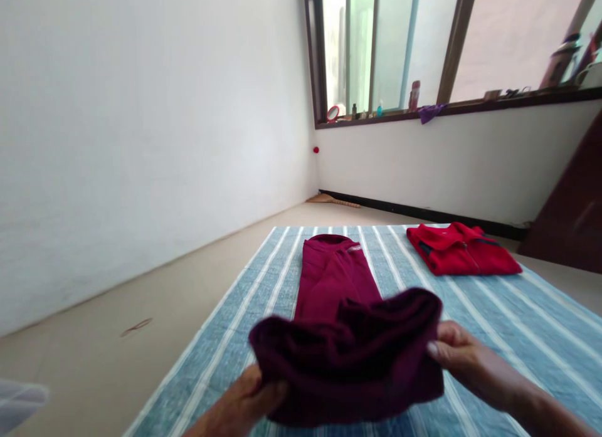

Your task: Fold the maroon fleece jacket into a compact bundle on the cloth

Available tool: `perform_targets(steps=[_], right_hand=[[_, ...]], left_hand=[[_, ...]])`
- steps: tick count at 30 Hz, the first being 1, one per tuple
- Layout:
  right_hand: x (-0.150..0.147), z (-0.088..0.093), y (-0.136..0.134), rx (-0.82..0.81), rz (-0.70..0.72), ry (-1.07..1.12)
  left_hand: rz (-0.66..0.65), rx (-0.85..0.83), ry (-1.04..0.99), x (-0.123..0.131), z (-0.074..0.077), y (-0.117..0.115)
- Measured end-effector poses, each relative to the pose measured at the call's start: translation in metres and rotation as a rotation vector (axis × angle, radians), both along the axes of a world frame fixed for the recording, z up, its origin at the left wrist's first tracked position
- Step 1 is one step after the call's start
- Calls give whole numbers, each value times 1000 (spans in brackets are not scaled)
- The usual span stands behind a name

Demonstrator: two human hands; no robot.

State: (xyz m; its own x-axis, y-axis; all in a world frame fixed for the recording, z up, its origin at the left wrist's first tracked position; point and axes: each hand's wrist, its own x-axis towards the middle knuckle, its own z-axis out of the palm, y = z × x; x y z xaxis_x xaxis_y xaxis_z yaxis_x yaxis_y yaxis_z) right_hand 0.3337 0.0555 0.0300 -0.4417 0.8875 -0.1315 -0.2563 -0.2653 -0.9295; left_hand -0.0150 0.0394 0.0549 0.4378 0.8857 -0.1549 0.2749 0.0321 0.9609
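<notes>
Pinching maroon garment (345,340) | both hands (254,396) (463,355), opposite sides | near end between them

From my end I see the maroon garment (348,368) folded narrow, its rounded far end flat on the blue striped cloth (508,318); I hold its near end raised, slightly blurred, in loose, dark, gaping folds.

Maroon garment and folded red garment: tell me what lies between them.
In the head view, only the blue striped cloth shows between the far part of the maroon garment and the folded red garment.
</notes>
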Motion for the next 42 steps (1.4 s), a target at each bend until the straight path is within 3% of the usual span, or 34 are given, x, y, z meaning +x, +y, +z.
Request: perform_targets(steps=[3,5,8,10,13,17,21,24,33,38,42], right_hand=[[-18,-15,40,-104,-115,123],[-28,-30,58,-262,-175,108],[-35,-47,63,-389,-188,122],[-33,-47,57,-336,-171,187],[-31,-34,47,-213,-149,255],[-36,-26,48,-135,-202,268],[-42,-45,56,-218,-232,190],[-41,-53,55,-238,-220,187],[-43,-40,46,-423,-224,136],[-45,-35,43,-272,-221,150],[-43,-16,37,-101,-253,127]], left_hand=[[191,-230,-160,15,4,32],[323,-410,-310,26,-1,48],[360,-522,-397,32,-11,55],[312,-459,-379,30,-13,51],[259,-316,-347,25,-8,45],[305,-263,-344,28,-11,50],[340,-427,-330,36,-25,55],[313,-420,-346,37,-26,54],[249,-397,-331,32,-17,43],[199,-455,-411,26,-18,43],[217,-312,-422,24,-14,42]])
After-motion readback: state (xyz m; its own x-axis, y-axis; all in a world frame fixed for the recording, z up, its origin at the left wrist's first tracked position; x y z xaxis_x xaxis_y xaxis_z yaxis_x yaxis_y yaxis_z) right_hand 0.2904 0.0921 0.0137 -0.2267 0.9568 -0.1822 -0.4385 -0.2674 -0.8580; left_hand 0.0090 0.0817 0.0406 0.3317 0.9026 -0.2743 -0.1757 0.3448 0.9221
